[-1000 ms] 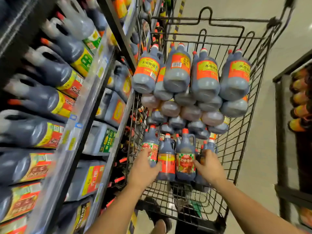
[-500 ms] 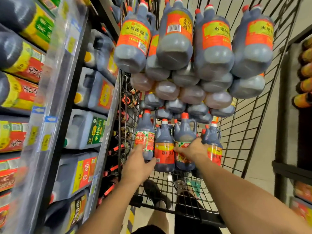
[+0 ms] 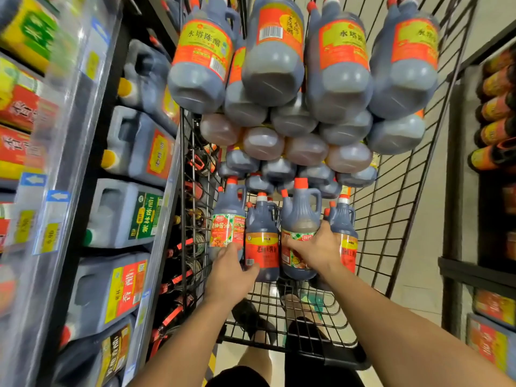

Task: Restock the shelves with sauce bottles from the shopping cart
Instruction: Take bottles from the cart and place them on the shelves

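A black wire shopping cart (image 3: 391, 219) holds many dark sauce bottles with red caps, stacked in layers. In its near row stand a bottle with a red-and-green label (image 3: 227, 222), one with an orange label (image 3: 262, 241), one with a checkered label (image 3: 300, 219) and another orange-labelled one (image 3: 347, 236). My left hand (image 3: 230, 270) wraps its fingers round the base of the red-and-green bottle and touches the orange one. My right hand (image 3: 318, 248) grips the body of the checkered bottle. Large orange-labelled jugs (image 3: 273, 51) fill the cart's far end.
Shelves on the left (image 3: 156, 247) carry big square jugs (image 3: 125, 213) of dark sauce behind price tags (image 3: 53, 222). Another rack with bottles (image 3: 497, 107) stands on the right. My legs and shoes show through the cart floor.
The view has moved closer and lower over the cart. My right hand shifted from the right-hand bottles onto the checkered bottle; my left hand stays at the leftmost bottle's base.
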The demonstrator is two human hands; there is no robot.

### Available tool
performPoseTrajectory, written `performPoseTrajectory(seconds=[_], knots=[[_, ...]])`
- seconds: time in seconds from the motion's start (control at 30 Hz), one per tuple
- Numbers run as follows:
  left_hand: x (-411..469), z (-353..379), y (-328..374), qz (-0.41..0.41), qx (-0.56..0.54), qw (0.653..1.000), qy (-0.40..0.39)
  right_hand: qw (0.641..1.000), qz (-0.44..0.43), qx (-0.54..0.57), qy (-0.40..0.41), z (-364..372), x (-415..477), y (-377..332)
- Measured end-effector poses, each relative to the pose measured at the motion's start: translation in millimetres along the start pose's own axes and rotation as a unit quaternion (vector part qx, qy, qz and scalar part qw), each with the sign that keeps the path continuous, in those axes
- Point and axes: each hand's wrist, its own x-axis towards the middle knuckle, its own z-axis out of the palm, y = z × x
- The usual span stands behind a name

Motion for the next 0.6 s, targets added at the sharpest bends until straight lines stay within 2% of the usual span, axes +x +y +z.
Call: performPoseTrajectory(seconds=[0.2,0.33,0.6], knots=[[6.5,20.4,21.2,-0.007,0.025,0.999,0.032,0.995,-0.087,0.053,0.023,-43.6,-25.6,1.7],[21.7,42.6,38.8,-0.056,0.056,0.996,0.04,0.987,-0.125,0.085,0.044,-75.0,-43.8,3.3],[52.5,76.4,55.8,-0.149,0.118,0.979,0.075,0.977,-0.137,0.157,0.043,-112.9,-68.9,-4.2]])
